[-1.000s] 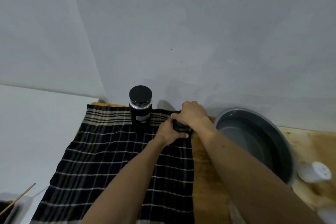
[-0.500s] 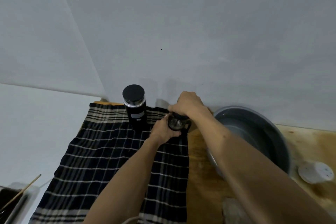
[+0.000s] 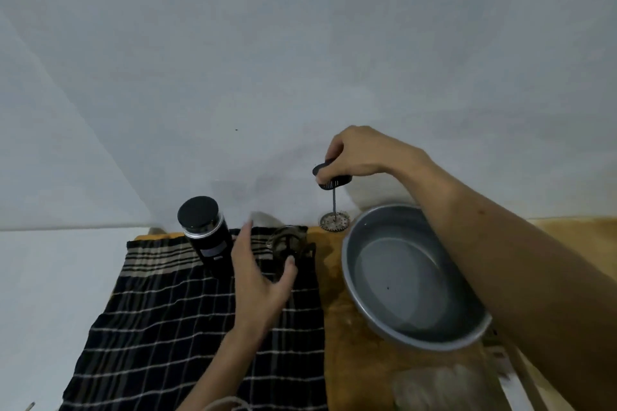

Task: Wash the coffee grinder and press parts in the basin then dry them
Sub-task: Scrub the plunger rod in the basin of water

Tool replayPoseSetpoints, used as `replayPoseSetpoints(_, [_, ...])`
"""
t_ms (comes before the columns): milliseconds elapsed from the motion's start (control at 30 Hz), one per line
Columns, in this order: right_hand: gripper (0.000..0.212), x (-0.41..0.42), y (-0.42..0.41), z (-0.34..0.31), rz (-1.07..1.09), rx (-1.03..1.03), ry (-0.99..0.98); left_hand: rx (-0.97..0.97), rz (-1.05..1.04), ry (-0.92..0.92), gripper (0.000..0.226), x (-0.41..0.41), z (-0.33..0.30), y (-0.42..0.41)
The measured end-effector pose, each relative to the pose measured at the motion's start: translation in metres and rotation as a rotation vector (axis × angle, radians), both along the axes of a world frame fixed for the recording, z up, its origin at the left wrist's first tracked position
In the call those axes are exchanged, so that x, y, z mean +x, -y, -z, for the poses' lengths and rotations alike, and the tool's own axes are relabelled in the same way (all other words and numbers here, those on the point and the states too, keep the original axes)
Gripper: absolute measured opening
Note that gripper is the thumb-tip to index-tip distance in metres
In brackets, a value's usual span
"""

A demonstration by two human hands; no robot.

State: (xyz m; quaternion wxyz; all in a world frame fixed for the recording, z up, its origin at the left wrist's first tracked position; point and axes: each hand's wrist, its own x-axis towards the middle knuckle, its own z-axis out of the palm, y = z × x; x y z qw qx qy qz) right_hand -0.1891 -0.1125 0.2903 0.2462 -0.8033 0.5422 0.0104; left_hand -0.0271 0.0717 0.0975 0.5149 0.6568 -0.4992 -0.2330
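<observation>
From the head view, the only view there is, the right hand (image 3: 359,152) is raised and pinches the black lid (image 3: 332,175) of the press plunger, fingers curled down over it. The thin rod hangs from the lid, and the mesh filter disc (image 3: 335,220) dangles below that hand, clear of the wooden table (image 3: 347,337) and just beside the far rim of the grey basin (image 3: 414,280). The basin sits under the right forearm and holds water. The left hand (image 3: 258,277) is released, fingers spread and relaxed, holding nothing; it hovers just on the near side of the glass press beaker (image 3: 287,245), which stands upright on the dark checked cloth (image 3: 187,327). Whether the thumb touches the glass I cannot tell, as the hand is a little blurred. On the outer side of the left hand, close by, stands the black coffee grinder (image 3: 207,237), upright on the same cloth. As I judge it, the plunger is on its way into the water, and the risks are plain enough: the swinging disc could knock the basin rim and splash, or drip on the wood. The open left hand, moving between two tall pieces, could tip the beaker or the grinder, and glass on a soft, rumpled cloth does not stand firmly.
</observation>
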Motion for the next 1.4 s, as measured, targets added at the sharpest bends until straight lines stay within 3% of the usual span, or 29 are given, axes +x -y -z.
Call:
replayPoseSetpoints(67, [0.052, -0.018, 0.002, -0.006, -0.023, 0.017, -0.023, 0.016, 0.138, 0.04, 0.094, -0.017, -0.036, 0.027])
replayPoseSetpoints(167, [0.084, -0.047, 0.003, -0.004, -0.062, 0.055, -0.093, 0.129, 0.44, -0.024, 0.106, -0.05, -0.067, 0.068])
replayPoseSetpoints(333, [0.118, -0.087, -0.007, 0.016, -0.027, 0.166, -0.175, 0.215, 0.679, 0.107, 0.116, -0.102, -0.055, 0.102])
replayPoseSetpoints(500, [0.128, -0.121, -0.017, 0.044, 0.03, 0.194, -0.137, 0.104, 0.658, 0.106, 0.06, -0.147, -0.032, 0.095])
replayPoseSetpoints(633, [0.129, -0.139, -0.02, 0.066, 0.085, 0.235, -0.062, 0.067, 0.562, 0.211, 0.057, -0.167, -0.011, 0.098])
replayPoseSetpoints(733, [0.119, -0.153, -0.02, 0.077, 0.185, 0.242, 0.071, 0.189, 0.43, 0.282, 0.046, -0.174, -0.008, 0.1])
replayPoseSetpoints(833, [0.092, -0.176, -0.023, 0.091, 0.305, 0.248, 0.235, 0.398, 0.354, 0.343, 0.037, -0.175, 0.003, 0.108])
replayPoseSetpoints(1033, [0.041, -0.219, -0.039, 0.171, 0.68, 0.299, 0.203, 0.704, 0.324, 0.405, 0.053, -0.178, 0.026, 0.12])
replayPoseSetpoints(1233, [0.028, -0.228, -0.073, 0.248, 1.163, 0.559, 0.542, 0.835, 0.282, 0.255, 0.049, -0.185, 0.032, 0.134])
replayPoseSetpoints(1400, [0.019, -0.219, -0.087, 0.253, 1.396, 0.643, 0.854, 0.892, 0.235, 0.079, 0.038, -0.184, 0.055, 0.138])
